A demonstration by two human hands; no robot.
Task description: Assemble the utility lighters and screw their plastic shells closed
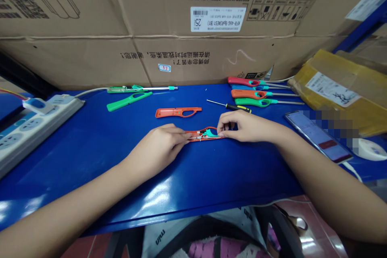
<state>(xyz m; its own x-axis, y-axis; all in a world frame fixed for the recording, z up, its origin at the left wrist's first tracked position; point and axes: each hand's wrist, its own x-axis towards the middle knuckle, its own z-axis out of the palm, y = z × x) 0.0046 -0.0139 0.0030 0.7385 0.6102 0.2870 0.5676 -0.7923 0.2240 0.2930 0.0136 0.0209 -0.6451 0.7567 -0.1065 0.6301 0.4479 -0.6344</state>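
From here, the open orange lighter casing (196,140) looks light, stiff and slick, its inner parts fiddly, so best pinched by its rims. It lies on the blue worktop (121,145) between both hands: the left (165,141), fingers together, presses one end; the right (231,125), curled nearly closed, pinches the other.

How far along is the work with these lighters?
Looks done: the lighters at right appear closed. In hand: the left hand and right hand are at the open orange shell, its turquoise trigger inside. Seems left: the orange cover is off, and the green lighter, at far left, lies open near its green cover.
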